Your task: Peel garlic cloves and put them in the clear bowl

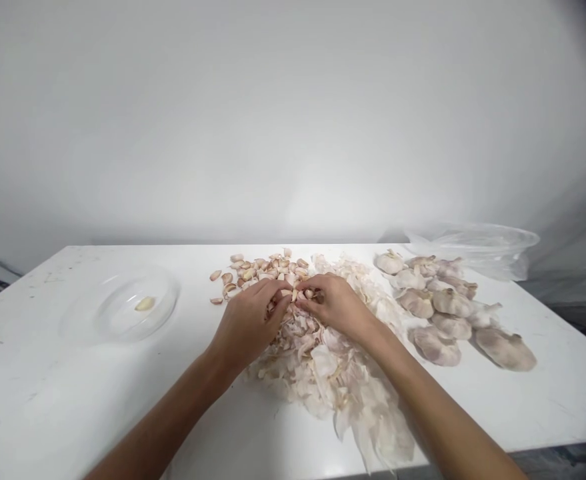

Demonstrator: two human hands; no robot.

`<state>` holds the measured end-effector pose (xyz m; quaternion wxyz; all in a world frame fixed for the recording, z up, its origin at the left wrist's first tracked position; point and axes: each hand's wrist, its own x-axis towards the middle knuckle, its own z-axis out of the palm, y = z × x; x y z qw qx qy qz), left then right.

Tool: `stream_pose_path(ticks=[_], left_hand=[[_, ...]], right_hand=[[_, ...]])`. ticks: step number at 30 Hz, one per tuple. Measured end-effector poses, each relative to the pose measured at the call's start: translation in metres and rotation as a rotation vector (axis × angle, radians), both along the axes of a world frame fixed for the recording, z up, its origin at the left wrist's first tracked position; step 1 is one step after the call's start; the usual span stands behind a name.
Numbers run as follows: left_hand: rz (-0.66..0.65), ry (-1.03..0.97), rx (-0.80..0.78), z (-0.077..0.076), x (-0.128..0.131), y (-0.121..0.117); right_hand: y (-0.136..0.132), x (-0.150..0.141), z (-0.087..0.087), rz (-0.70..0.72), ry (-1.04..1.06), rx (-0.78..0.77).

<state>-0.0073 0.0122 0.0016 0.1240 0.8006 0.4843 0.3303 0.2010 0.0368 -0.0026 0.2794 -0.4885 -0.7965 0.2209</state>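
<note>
My left hand (pixel 255 313) and my right hand (pixel 335 303) meet at the middle of the table, both closed. A garlic clove (pixel 295 293) is pinched between the fingertips of the two hands. Just beyond them lies a pile of loose unpeeled cloves (pixel 267 268). Papery garlic skins (pixel 327 363) spread below and to the right of my hands, partly under them. To the left, one pale peeled clove (pixel 145 304) rests in a clear plate (pixel 110 327).
Several whole garlic bulbs (pixel 450 302) are grouped on the right of the white table (pixel 213 433). Behind them a clear plastic bag (pixel 477 243) lies at the table's back right edge. A plain wall (pixel 273 120) stands behind the table.
</note>
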Motion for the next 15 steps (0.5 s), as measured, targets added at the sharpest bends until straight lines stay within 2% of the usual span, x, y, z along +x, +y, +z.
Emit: stream_pose_path(ticks=[4, 12, 15], left_hand=[[-0.015, -0.011, 0.030, 0.0017, 0.0012, -0.0017], [0.011, 0.003, 0.058, -0.0042, 0.0044, 0.0015], [0.020, 0.029, 0.078, -0.0066, 0.0102, 0.0053]], right_hand=[[0.0018, 0.0001, 0.0002, 0.029, 0.062, -0.028], [0.0038, 0.0017, -0.0045, -0.069, 0.286, -0.070], [0.0019, -0.0029, -0.0051, -0.061, 0.396, -0.144]])
